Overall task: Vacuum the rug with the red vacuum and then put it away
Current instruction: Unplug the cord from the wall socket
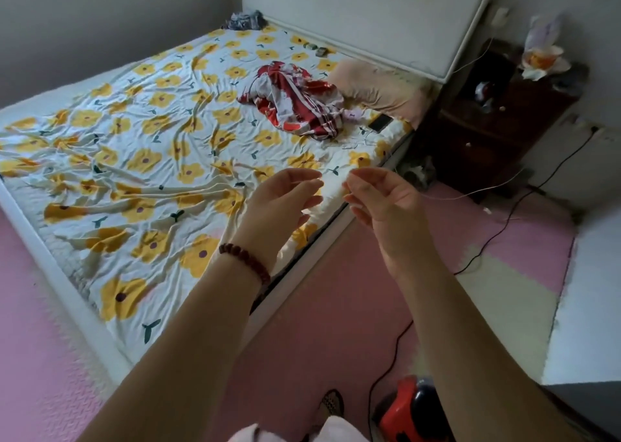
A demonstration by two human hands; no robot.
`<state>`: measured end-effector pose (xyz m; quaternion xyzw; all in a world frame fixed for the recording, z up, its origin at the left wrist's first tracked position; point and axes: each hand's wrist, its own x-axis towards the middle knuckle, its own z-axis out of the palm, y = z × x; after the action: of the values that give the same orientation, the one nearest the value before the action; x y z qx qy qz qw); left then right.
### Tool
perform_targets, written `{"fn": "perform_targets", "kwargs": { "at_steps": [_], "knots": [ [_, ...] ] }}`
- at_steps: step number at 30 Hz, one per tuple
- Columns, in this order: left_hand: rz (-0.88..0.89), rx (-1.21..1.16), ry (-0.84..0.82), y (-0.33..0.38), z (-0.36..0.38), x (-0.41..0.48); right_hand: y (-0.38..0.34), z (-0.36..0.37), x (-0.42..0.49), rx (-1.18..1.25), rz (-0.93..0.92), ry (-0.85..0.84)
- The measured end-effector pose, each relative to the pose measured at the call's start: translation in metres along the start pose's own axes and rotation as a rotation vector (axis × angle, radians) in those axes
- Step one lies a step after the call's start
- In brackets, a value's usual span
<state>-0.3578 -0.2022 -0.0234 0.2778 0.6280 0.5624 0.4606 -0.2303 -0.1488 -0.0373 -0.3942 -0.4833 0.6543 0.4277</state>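
The red vacuum (406,411) stands on the pink floor mat (336,300) at the bottom of the view, beside my feet and below my right forearm. Its black power cord (484,246) trails across the mat toward the right wall. Neither hand touches the vacuum. Both hands are raised over the near corner of the bed. My right hand (379,203) pinches a thin white cable (477,191) that stretches right toward the nightstand. My left hand (285,199), with a beaded bracelet on its wrist, has loosely curled fingers and holds nothing that I can see.
A bed with a yellow-flowered sheet (161,159) fills the left. A red patterned cloth (295,102), a pillow (376,89) and a phone (379,123) lie on it. A dark nightstand (487,129) stands at the right, with a white cabinet (591,300) nearer.
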Motion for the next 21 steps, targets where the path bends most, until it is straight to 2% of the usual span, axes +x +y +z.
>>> {"fn": "perform_targets", "kwargs": {
  "at_steps": [11,15,21],
  "knots": [
    [-0.061,-0.041,-0.052,0.030,0.030,0.162,-0.008,-0.019,0.156,-0.014,0.032,0.115],
    [-0.096,-0.087,-0.160,0.051,0.054,0.236,-0.020,-0.022,0.220,-0.042,0.004,0.193],
    [-0.042,-0.032,-0.368,0.100,0.102,0.327,-0.051,-0.036,0.303,-0.042,-0.090,0.339]
  ]
}}
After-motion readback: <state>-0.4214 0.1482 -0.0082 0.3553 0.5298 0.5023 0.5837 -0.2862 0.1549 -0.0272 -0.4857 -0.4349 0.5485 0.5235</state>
